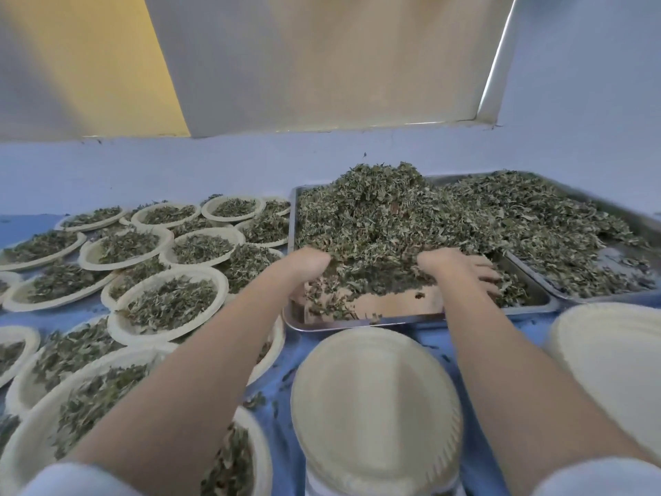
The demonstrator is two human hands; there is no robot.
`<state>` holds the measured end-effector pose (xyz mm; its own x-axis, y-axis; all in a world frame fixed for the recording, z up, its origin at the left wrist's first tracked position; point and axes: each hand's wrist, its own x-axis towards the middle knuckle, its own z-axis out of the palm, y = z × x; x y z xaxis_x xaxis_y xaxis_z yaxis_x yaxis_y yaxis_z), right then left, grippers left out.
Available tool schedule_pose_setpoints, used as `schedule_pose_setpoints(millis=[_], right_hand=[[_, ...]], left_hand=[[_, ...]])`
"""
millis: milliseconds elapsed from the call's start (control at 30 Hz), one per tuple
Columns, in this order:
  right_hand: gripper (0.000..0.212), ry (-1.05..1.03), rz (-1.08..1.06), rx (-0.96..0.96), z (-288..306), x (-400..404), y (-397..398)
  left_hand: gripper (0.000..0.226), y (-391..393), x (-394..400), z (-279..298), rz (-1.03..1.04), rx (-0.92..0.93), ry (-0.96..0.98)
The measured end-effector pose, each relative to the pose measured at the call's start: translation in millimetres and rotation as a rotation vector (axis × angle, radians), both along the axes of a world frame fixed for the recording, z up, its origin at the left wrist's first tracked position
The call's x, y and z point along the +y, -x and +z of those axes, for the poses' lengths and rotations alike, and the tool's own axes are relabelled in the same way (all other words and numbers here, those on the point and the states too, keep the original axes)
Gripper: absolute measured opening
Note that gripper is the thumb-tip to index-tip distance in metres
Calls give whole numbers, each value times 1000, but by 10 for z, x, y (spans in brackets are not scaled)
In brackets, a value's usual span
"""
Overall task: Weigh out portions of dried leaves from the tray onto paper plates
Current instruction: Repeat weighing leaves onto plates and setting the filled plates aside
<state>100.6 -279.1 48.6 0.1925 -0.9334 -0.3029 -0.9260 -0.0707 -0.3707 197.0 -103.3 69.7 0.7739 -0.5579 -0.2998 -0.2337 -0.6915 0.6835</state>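
**Both hands in the leaf pile, near tray**

My left hand (308, 267) is pushed into the near-left edge of the dried leaves (379, 213). Its fingers are buried, so I cannot tell whether they are spread or curled round a clump.

My right hand (461, 270) lies on the pile's near-right side. Its fingers (487, 277) point right, slightly spread and bent down onto the leaves; the tips are partly covered, and I cannot tell if they grip anything.

The leaves are heaped in the steel tray (393, 318), with bare metal at its near edge between my wrists. A second tray (640, 220), also leaf-covered, overlaps it on the right.

An empty paper plate (375, 402) sits just in front of the tray. A stack of empty plates (615, 359) is on the right. Filled plates (168, 298) crowd the blue table (436, 340) on the left.
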Motion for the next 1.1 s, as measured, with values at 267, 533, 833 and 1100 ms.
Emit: schedule_pose_setpoints(millis=[267,533,833,1100], right_hand=[[48,-43,385,40,-73,-8,-382],[66,-74,344,205,-281,126,-328],[75,-116,453,206,-59,64,-184],[27,-357,537,-147,-70,555,-346]], left_hand=[[43,-265,-310,-277,-69,34,-89],[47,-332,-379,-322,-40,82,-29],[50,-288,-289,-221,-35,137,-28],[41,188,-427,-247,6,413,59]])
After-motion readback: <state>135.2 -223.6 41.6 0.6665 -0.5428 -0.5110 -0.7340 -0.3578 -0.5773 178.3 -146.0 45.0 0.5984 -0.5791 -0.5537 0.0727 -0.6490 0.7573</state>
